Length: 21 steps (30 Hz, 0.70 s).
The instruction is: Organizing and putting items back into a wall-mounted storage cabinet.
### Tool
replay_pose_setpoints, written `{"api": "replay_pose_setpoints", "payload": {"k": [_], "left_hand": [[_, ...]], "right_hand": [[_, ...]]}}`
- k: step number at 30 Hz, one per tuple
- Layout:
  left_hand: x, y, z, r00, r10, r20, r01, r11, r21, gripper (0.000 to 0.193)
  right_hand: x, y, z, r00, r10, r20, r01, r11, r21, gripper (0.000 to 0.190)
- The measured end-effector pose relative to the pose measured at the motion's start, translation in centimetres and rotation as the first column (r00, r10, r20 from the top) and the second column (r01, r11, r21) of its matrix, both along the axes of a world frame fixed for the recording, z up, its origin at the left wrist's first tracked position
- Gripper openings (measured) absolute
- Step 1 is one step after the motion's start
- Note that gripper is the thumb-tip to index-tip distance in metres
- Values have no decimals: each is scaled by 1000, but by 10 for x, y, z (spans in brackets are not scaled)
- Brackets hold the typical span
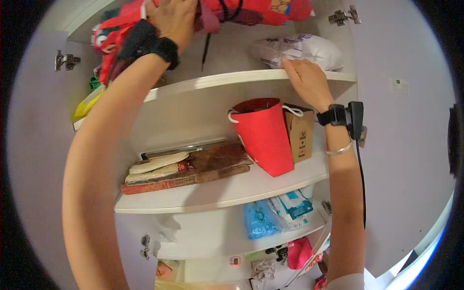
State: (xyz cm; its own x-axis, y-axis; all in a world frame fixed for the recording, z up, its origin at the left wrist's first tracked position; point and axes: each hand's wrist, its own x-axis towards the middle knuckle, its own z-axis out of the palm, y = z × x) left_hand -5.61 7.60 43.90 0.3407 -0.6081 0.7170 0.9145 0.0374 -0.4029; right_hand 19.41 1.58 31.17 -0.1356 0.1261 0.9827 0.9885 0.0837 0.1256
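At the top of the picture my left hand [175,21] reaches onto a bundle of red bags [250,12] on the upper shelf. Its fingertips run out at the picture's edge, so their grip is hidden. A dark strap [206,52] hangs below the bundle. My right hand [306,81] bends over the front edge of the upper shelf [217,80], its fingers up against a white plastic package [319,50] with printing. Whether those fingers grip the package or only rest there is unclear.
One shelf down stand a red gift bag [264,139] with white rope handles, a cardboard box [302,136] and flat packets [159,166] on a brown folder-like stack. Lower lie a blue plastic bag [262,221] and a pink cap [299,252]. Cabinet doors [402,145] flank both sides.
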Motion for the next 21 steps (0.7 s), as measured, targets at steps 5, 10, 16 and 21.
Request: {"api": "replay_pose_setpoints", "payload": {"k": [5,10,16,21], "left_hand": [[52,48,-3,990,57,127,8,889,-457,61],[58,103,21,995,45,89,47,570,-821,66],[71,90,36,941,230,-249,-310,286,-907,97],[49,78,41,854,12,-521,-512,202,-835,103]], "right_hand": [[-2,-7,-2,998,55,26,-54,998,-44,42],[-4,-4,0,997,77,14,-76,995,-72,42],[-5,0,-3,997,77,19,-78,997,12,43],[1,-1,0,998,47,34,-47,999,3,39]]}}
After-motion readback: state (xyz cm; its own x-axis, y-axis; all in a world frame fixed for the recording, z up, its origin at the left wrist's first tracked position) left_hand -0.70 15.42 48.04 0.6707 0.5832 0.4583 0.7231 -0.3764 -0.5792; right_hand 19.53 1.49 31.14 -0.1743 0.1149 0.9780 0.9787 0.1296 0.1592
